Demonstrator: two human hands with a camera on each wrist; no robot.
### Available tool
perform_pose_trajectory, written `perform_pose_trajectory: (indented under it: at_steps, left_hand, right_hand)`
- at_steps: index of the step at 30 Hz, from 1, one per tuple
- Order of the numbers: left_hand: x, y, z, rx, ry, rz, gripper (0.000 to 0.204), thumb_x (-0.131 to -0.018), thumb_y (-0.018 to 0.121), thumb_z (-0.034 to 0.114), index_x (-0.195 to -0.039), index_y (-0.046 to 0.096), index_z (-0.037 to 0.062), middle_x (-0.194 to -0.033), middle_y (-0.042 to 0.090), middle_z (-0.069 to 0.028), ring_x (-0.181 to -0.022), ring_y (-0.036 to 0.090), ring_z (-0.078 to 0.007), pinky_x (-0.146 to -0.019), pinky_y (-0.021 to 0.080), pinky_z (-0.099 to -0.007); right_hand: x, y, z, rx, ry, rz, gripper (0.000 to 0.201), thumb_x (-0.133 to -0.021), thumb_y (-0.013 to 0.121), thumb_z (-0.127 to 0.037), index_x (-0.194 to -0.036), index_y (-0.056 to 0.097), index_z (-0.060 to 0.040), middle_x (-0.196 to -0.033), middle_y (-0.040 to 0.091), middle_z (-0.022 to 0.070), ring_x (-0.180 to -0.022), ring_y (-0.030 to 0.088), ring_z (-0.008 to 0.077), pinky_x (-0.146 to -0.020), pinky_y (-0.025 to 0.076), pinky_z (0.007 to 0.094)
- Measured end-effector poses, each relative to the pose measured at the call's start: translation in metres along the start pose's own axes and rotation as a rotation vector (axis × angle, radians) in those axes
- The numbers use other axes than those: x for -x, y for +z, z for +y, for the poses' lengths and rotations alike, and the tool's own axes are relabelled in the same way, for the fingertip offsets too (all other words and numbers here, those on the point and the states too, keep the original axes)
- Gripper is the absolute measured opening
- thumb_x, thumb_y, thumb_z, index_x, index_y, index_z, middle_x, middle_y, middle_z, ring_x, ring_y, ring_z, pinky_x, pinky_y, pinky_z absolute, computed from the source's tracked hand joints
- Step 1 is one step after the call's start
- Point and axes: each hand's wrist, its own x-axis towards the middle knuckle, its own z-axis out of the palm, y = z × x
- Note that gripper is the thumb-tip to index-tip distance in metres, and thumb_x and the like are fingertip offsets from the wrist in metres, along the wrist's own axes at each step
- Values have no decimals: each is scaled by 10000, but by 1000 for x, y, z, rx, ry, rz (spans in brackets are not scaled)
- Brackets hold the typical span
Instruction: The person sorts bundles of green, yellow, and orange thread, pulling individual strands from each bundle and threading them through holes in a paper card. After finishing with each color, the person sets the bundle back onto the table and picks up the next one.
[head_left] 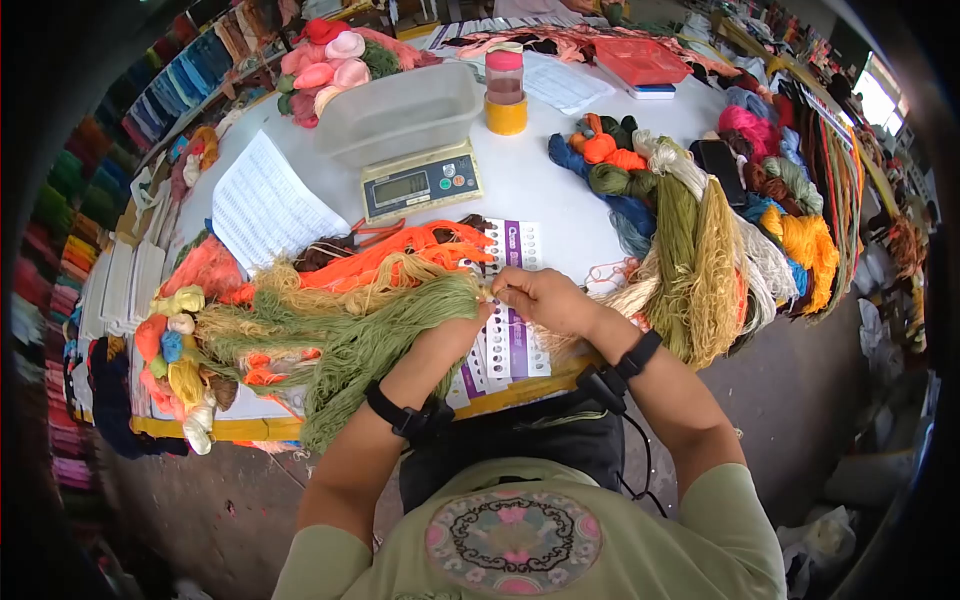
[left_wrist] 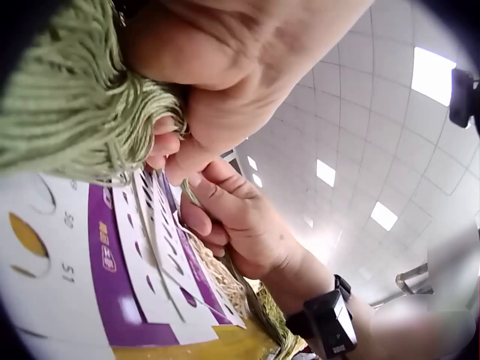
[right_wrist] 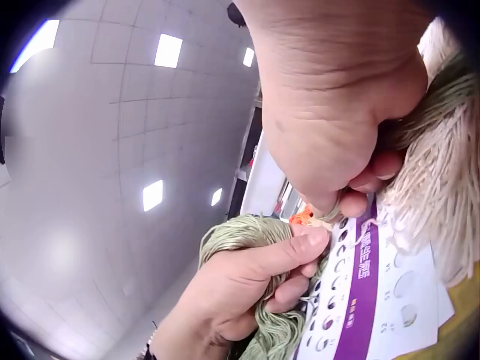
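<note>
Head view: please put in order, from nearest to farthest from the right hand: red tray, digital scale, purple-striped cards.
1. Purple-striped cards: beneath the right hand.
2. Digital scale: ahead, to the left.
3. Red tray: farther ahead, to the right.

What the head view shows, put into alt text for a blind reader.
The left hand grips green yarn close to the right hand, above punched cards at the near edge of the table. Heaped skeins lie to both sides; a scale and a tub stand beyond.
</note>
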Motion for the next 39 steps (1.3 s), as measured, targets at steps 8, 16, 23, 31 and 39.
perform_pose_trajectory:
  at_steps: [8,16,23,31,39]
  left_hand:
    - [-3,8,-3,-87,10,-4,209,-852,646,216,-917,590,25,-821,601,-86,-754,565,-199,-703,455,-350]
    - [9,-20,37,934,-649,-83,187,-859,663,197,-869,610,18,-716,548,-26,-567,486,-118,-542,399,-273]
    - [8,-8,22,973,-540,-117,178,-858,678,205,-844,626,35,-648,531,3,-526,440,-87,-478,325,-235]
    - [11,-29,50,597,-622,-139,147,-860,645,184,-876,648,38,-664,555,-5,-520,437,-82,-454,313,-235]
    - [27,-46,8,1096,-373,66,187,-909,623,189,-924,644,3,-834,667,-79,-537,487,-94,-449,348,-229]
  right_hand:
    - [-5,2,17,-205,-48,-34,87,-956,527,-134,-1034,560,-114,-624,527,16,-572,476,102,-570,421,263]
    - [0,-4,7,-312,-60,-94,91,-954,533,-172,-1019,556,-113,-593,519,27,-560,493,115,-569,422,284]
    - [-4,-13,-10,-245,-8,-148,368,-953,482,-96,-1308,433,-179,-620,504,-2,-558,471,75,-549,397,243]
    - [5,-17,-17,-295,26,-178,333,-943,491,-135,-1273,456,-169,-611,540,41,-569,518,118,-611,438,299]
    - [7,-17,-16,-370,96,-174,293,-945,530,-171,-1231,472,-194,-635,532,0,-537,499,71,-471,442,226]
